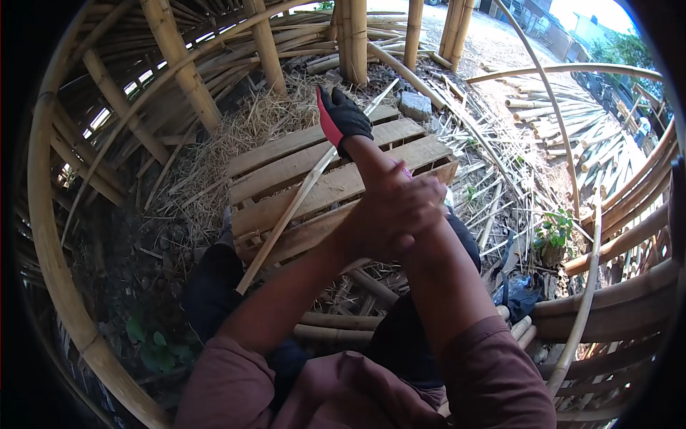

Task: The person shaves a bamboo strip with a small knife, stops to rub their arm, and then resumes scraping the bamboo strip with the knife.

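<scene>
My right hand [344,118] wears a black and red glove and reaches over the far part of a slatted wooden pallet [329,179]. Its fingers point up and away, and nothing shows in them. Slightly blurred, my bare left hand [404,214] is wrapped round my right forearm [436,250]. A small pink thing [406,171] shows at that forearm, partly hidden. Across the pallet, slanting from near left to far right, lies a long split bamboo strip [304,191], which passes behind the gloved hand.
Upright bamboo poles [353,43] and curved bamboo [53,236] surround the spot. A grey block [415,106] sits beyond the pallet. Straw [264,111] covers the ground behind it. Cut bamboo [550,114] lies at the far right, and a blue plastic bag [524,292] at the near right.
</scene>
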Motion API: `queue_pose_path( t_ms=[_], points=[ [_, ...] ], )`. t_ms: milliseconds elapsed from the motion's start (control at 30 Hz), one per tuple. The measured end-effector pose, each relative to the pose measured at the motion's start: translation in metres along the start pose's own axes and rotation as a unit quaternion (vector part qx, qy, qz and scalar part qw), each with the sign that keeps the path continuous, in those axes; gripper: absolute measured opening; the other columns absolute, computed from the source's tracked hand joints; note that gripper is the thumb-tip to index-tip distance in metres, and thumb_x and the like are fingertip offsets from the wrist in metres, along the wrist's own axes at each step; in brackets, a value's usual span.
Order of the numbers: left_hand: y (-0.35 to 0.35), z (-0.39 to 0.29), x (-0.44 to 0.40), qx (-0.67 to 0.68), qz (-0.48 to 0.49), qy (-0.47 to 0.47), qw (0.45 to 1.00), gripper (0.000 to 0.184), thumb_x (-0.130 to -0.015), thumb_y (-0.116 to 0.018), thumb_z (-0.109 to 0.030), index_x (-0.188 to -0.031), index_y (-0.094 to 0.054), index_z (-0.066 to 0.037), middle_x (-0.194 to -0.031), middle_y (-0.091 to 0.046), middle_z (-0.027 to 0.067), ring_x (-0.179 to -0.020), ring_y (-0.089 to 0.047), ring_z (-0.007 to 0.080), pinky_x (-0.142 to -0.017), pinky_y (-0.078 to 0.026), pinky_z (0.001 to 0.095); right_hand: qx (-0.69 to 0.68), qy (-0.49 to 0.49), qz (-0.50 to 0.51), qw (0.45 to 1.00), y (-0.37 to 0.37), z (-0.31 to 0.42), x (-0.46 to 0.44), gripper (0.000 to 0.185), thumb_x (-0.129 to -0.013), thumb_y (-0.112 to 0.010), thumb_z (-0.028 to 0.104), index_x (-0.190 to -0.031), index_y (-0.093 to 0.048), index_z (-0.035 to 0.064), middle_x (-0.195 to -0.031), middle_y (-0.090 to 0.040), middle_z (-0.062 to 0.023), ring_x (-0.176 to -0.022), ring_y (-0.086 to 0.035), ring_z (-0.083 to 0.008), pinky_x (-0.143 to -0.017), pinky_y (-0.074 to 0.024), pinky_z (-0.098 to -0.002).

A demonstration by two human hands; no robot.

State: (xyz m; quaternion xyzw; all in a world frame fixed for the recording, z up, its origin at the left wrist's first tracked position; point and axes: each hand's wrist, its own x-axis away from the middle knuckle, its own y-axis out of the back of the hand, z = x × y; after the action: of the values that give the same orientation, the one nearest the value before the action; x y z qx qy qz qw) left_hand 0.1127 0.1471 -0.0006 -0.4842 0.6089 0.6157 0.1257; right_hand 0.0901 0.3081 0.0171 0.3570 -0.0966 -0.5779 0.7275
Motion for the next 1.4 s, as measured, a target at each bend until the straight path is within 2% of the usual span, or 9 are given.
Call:
queue_pose_path(
  t_ms=[133,300,500,600,767,967,1033,1200,1400],
  points=[
    [0.034,0.048,0.014,-0.245,-0.033,0.244,0.938,0.054,-0.102,-0.023,-0.039,-0.129,-0.057,-0.008,-0.145,-0.047,0.0156,-0.143,-0.031,0.0367,-0.115,0.002,0.065,0.094,0.189,-0.021,0.977,-0.028,-0.053,-0.023,0.077,-0.097,-0.024,0.065,-0.138,-0.049,0.0056,-0.128,-0.058,-0.0251,-0.123,-0.054,-0.0378,-0.105,-0.0383,-0.0475],
    [0.055,-0.029,0.005,-0.083,0.017,0.161,0.983,0.056,-0.102,-0.022,-0.04,-0.131,-0.057,-0.007,-0.145,-0.046,0.0166,-0.145,-0.029,0.0364,-0.114,0.003,0.0649,-0.179,-0.112,-0.031,0.977,-0.008,-0.034,-0.022,0.08,-0.097,-0.021,0.067,-0.143,-0.045,0.006,-0.133,-0.054,-0.0251,-0.125,-0.053,-0.0363,-0.106,-0.0378,-0.0436],
    [0.038,-0.086,0.018,0.047,0.092,0.126,0.987,0.062,-0.102,-0.019,-0.052,-0.135,-0.059,-0.018,-0.153,-0.035,0.0171,-0.146,-0.024,0.0389,-0.115,0.004,0.064,-0.258,-0.18,-0.046,0.948,-0.005,-0.025,-0.031,0.084,-0.097,-0.018,0.069,-0.147,-0.04,0.0064,-0.138,-0.051,-0.0252,-0.127,-0.052,-0.0347,-0.107,-0.0373,-0.0397],
    [0.033,-0.097,0.032,0.03,0.138,0.129,0.982,0.06,-0.101,-0.022,-0.057,-0.133,-0.061,-0.025,-0.156,-0.03,0.0152,-0.147,-0.023,0.0366,-0.115,0.005,0.0643,-0.29,-0.188,-0.101,0.933,-0.009,-0.02,-0.031,0.09,-0.093,-0.021,0.074,-0.133,-0.057,0.0017,-0.128,-0.059,-0.0243,-0.119,-0.057,-0.0353,-0.1,-0.0429,-0.0428],
    [0.056,-0.096,0.07,-0.019,0.198,0.137,0.97,0.046,-0.098,-0.038,-0.048,-0.12,-0.068,-0.021,-0.153,-0.037,0.0127,-0.147,-0.024,0.034,-0.114,0.003,0.0685,-0.41,-0.234,-0.116,0.874,0.0,-0.02,-0.036,0.093,-0.09,-0.025,0.079,-0.136,-0.054,0.003,-0.128,-0.06,-0.0215,-0.119,-0.057,-0.0294,-0.099,-0.0416,-0.038],
    [0.086,-0.093,0.076,-0.066,0.188,0.243,0.949,0.029,-0.091,-0.058,-0.026,-0.113,-0.069,-0.011,-0.147,-0.044,0.0123,-0.146,-0.028,0.0317,-0.119,-0.004,0.059,-0.07,0.058,-0.109,0.99,0.045,-0.061,-0.018,0.069,-0.101,-0.014,0.057,-0.152,-0.03,0.0136,-0.152,-0.037,-0.0176,-0.139,-0.037,-0.0343,-0.116,-0.0282,-0.0393],
    [0.093,-0.087,0.074,-0.076,0.18,0.275,0.941,0.033,-0.091,-0.058,-0.023,-0.12,-0.066,-0.01,-0.146,-0.047,0.0127,-0.145,-0.029,0.0325,-0.122,-0.005,0.0516,-0.042,-0.017,-0.057,0.997,0.077,-0.055,0.007,0.065,-0.102,-0.016,0.055,-0.152,-0.032,0.0169,-0.154,-0.036,-0.0166,-0.14,-0.037,-0.0335,-0.116,-0.0289,-0.0382],
    [0.108,-0.051,0.085,-0.127,0.194,0.421,0.877,0.042,-0.092,-0.057,-0.012,-0.134,-0.054,-0.008,-0.147,-0.044,0.0141,-0.145,-0.028,0.0331,-0.12,-0.017,0.0514,0.008,0.041,-0.102,0.994,0.09,-0.123,0.026,0.06,-0.1,-0.038,0.054,-0.142,-0.048,0.0124,-0.142,-0.05,-0.0172,-0.132,-0.047,-0.0348,-0.109,-0.0365,-0.0384],
    [0.076,-0.073,0.079,-0.048,0.278,0.325,0.903,0.047,-0.092,-0.06,-0.018,-0.136,-0.051,-0.006,-0.151,-0.036,0.0154,-0.148,-0.021,0.0324,-0.12,-0.015,0.0547,0.377,0.076,-0.299,0.873,0.171,-0.26,0.059,0.057,-0.093,-0.053,0.054,-0.123,-0.062,0.0059,-0.124,-0.062,-0.0199,-0.112,-0.059,-0.0355,-0.096,-0.043,-0.0449]
  ],
)
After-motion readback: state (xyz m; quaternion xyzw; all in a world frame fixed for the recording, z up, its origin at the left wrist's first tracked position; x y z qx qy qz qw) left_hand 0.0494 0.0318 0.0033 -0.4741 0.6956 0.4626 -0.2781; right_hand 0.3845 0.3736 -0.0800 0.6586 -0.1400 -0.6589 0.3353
